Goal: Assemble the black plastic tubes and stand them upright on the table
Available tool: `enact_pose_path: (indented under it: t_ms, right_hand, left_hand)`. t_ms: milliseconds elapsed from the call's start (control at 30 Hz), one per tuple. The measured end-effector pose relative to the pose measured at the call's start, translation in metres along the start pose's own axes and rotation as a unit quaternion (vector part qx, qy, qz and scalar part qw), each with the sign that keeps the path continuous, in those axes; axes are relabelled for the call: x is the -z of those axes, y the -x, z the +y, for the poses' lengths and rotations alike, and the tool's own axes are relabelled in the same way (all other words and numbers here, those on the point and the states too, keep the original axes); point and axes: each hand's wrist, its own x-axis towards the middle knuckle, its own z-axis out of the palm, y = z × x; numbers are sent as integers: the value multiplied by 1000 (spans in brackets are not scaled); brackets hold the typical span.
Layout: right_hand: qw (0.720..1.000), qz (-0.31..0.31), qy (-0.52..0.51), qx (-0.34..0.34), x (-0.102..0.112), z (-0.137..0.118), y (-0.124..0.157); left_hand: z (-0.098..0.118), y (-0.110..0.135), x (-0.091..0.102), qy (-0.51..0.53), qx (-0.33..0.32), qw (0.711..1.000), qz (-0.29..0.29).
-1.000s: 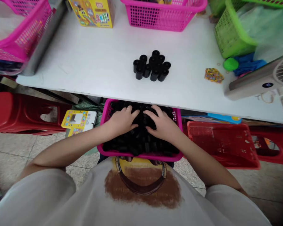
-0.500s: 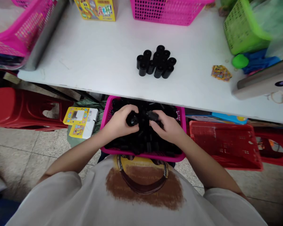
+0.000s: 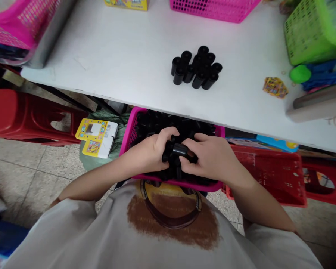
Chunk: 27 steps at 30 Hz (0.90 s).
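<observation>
A pink basket (image 3: 128,130) full of small black cylinders rests on my lap under the table edge. Both hands are raised just above it and meet in the middle. My left hand (image 3: 151,153) is curled around black cylinders (image 3: 168,155). My right hand (image 3: 212,157) grips another black cylinder (image 3: 182,149) lying sideways between thumb and fingers. On the white table (image 3: 114,56) beyond stands a tight cluster of upright black cylinders (image 3: 197,69).
A green basket (image 3: 310,33) and a green ball (image 3: 300,73) sit at the table's right, with a small colourful packet (image 3: 274,87). A pink basket (image 3: 212,9) is at the back. A red crate (image 3: 274,175), red stool (image 3: 28,117) and yellow box (image 3: 96,136) are below.
My hands went from spread flat over the basket's cylinders to closed on some, and lifted them toward my chest. The view has shifted slightly so the table cluster appears further right.
</observation>
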Motion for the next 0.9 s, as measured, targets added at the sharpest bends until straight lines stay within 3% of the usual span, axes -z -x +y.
enact_pose_path:
  t_ms: [200, 300, 367, 433, 500, 567, 600, 667, 767, 900]
  right_hand:
    - [998, -48, 22, 36, -7, -10, -10]
    - [997, -70, 26, 16, -11, -10, -16]
    - [997, -67, -20, -29, -12, -6, -18]
    - [984, -54, -154, -76, -11, 2, -18]
    - [926, -17, -352, -132, -8, 12, -16]
    - [832, 26, -521, -190, -5, 21, -13]
    - [788, 42, -575, -216, -4, 25, -11]
    - [729, 56, -636, -248, -3, 31, -9]
    - [683, 62, -684, -249, -6, 33, -7]
    - [654, 68, -716, -233, -8, 30, -6]
  left_hand:
    - [2, 0, -3, 36, -18, 999, -36]
    - [4, -1, -5, 56, 6, 998, -28]
    - [6, -3, -4, 70, 24, 997, 6]
    - [6, -7, 1, 81, 39, 995, 39]
    - [4, -12, 9, 87, 53, 993, 65]
    - [0, -19, 17, 90, 74, 988, 98]
    - [-3, -22, 21, 89, 91, 985, 117]
    - [-10, -31, 29, 79, 128, 977, 150]
    - [-21, -45, 41, 43, 164, 971, 172]
    - [-38, -69, 54, -19, 156, 969, 190]
